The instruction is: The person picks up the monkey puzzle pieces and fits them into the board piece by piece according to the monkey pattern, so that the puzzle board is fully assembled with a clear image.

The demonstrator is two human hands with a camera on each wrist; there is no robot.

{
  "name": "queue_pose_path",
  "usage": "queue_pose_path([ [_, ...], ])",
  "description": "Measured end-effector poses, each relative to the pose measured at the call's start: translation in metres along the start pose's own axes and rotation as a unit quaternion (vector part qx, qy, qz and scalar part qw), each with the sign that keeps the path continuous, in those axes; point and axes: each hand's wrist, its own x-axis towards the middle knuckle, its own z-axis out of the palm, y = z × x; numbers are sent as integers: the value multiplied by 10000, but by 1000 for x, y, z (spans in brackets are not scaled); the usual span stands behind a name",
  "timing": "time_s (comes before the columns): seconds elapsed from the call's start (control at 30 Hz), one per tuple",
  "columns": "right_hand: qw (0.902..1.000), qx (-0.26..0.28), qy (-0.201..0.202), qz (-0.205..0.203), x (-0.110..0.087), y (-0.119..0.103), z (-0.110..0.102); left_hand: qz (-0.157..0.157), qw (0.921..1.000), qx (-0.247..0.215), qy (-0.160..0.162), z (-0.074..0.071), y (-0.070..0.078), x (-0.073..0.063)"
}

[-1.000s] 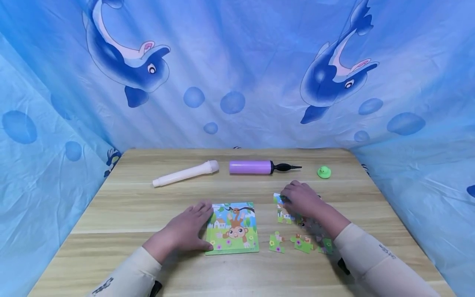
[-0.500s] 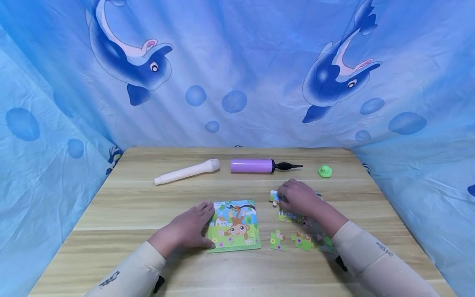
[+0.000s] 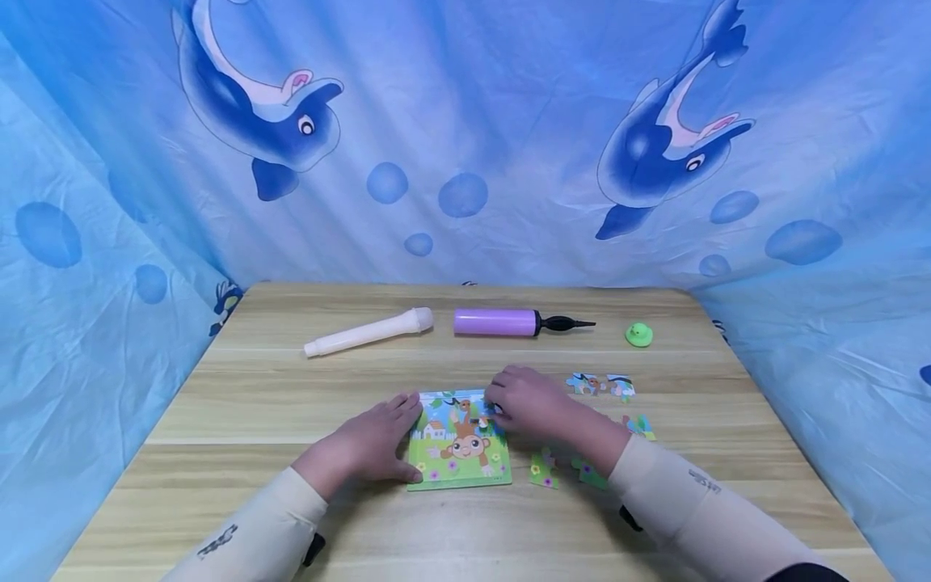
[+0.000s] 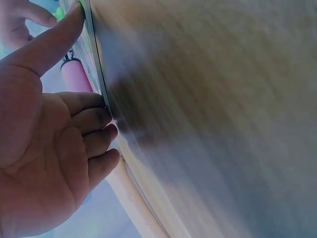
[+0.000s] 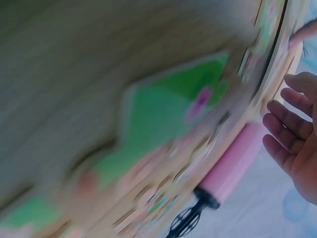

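A square picture-puzzle board (image 3: 454, 477) with an upside-down monkey lies mid-table. My left hand (image 3: 371, 440) spans its left side, fingertips at the upper edge and thumb at the lower corner. In the left wrist view, the left hand's (image 4: 49, 144) fingers lie loosely along the board's edge. Over the board's upper right corner, my right hand (image 3: 531, 402) pinches a small puzzle piece (image 3: 483, 422), mostly hidden under the fingers. The right wrist view shows the right hand (image 5: 297, 129) with bent fingers; no piece is visible between them there.
Loose puzzle pieces lie right of the board: a top pair (image 3: 584, 383), a flower piece (image 3: 543, 469) and others partly under the right forearm. Behind stand a white microphone-shaped stick (image 3: 367, 333), a purple hand pump (image 3: 496, 322) and a green toy duck (image 3: 639, 335).
My right hand has moved left from the loose pieces to the board's upper right corner, carrying a puzzle piece. The left hand has stayed at the board's left side.
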Motion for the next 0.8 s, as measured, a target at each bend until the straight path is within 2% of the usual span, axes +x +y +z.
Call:
queue_pose_path([
  [0.13, 9996, -165, -131, -209, 15, -10, 3, 25, 10000, -44, -42, -1, 1, -1],
  [0.37, 9982, -307, -99, -499, 35, -22, 9, 18, 10000, -74, -53, -4, 4, -2],
  [0.6, 9954, -578, 156, -746, 45, -29, 17, 6, 9999, -113, -37, -3, 3, -2],
  [0.8, 9956, -485, 177, -783, 46, -30, 22, 28, 10000, -69, -1, -4, 3, -3],
])
